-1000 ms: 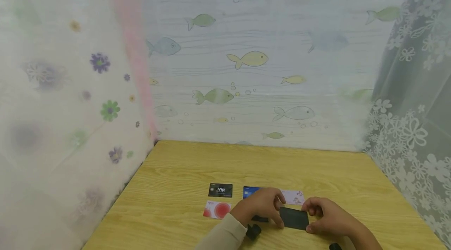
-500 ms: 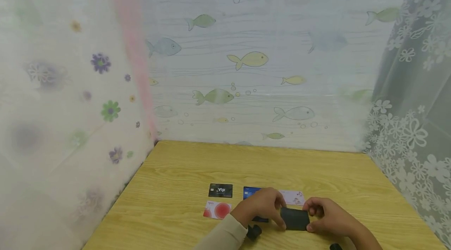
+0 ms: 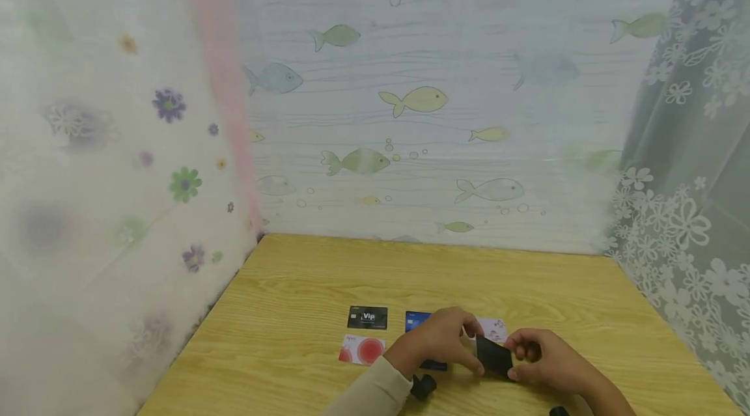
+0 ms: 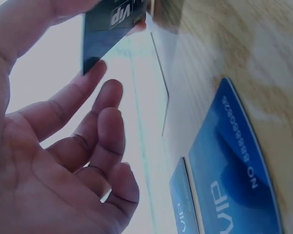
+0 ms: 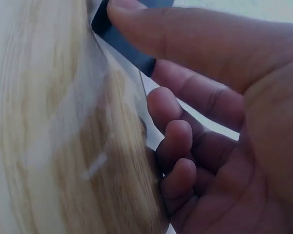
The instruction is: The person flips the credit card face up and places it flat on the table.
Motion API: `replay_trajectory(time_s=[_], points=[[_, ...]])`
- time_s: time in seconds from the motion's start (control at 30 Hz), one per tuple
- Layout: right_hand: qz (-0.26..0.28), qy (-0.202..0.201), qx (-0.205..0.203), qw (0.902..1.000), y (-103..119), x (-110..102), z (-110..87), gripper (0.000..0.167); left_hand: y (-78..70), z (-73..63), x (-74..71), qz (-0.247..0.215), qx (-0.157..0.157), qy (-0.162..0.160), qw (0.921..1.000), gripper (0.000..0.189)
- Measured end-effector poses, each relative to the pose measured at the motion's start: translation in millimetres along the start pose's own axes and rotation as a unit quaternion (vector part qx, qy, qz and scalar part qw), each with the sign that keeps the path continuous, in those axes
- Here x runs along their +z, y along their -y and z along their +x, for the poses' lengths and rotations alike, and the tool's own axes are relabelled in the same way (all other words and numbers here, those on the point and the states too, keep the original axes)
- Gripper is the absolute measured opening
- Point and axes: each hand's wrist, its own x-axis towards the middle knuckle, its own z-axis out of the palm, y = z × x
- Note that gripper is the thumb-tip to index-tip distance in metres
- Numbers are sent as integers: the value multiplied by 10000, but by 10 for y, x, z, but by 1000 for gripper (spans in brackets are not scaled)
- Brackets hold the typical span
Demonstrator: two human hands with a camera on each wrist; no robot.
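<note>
A black card (image 3: 494, 359) is held between both hands, turned at a slant close over the table. The left hand (image 3: 442, 338) pinches its left edge between thumb and index finger. At the opposite edge, the right hand (image 3: 547, 360) grips it the same way, its other fingers curled. In the left wrist view, the card (image 4: 105, 34) bears "Vip" lettering on one face. The right wrist view shows the card's dark side (image 5: 124, 46) under the thumb. Behind the hands lies a pale pink patterned card (image 3: 493, 329), partly hidden by the left fingers.
Left of the hands lie a black Vip card (image 3: 367, 317) and a white card with a red circle (image 3: 362, 349). A blue card (image 3: 416, 318) and a dark card (image 3: 435, 365) are partly covered by the left hand. Patterned curtains (image 3: 410, 142) stand behind the wooden table (image 3: 305, 273).
The black card has turned from facing up squarely to a slant, its left side swung round and slightly right. The left fingers moved a little right with it; the right hand barely moved.
</note>
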Motion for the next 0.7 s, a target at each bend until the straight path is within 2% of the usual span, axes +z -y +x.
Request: replay_trajectory(time_s=[0.13, 0.3, 0.4, 0.57, 0.7], points=[[-36, -75, -45, 10000, 24, 7, -22, 45, -37, 2, 6, -51, 89, -167, 9998, 42], [-381, -457, -221, 9980, 88, 61, -53, 54, -76, -12, 14, -131, 235, -371, 9989, 41], [-419, -655, -385, 9962, 137, 114, -56, 54, -85, -20, 18, -132, 290, -479, 9983, 41], [-77, -870, -582, 9945, 245, 196, -37, 52, -96, -16, 34, -264, 313, -617, 9973, 42], [-65, -979, -608, 9933, 290, 215, -21, 50, -107, -15, 52, -428, 270, -710, 9962, 44]])
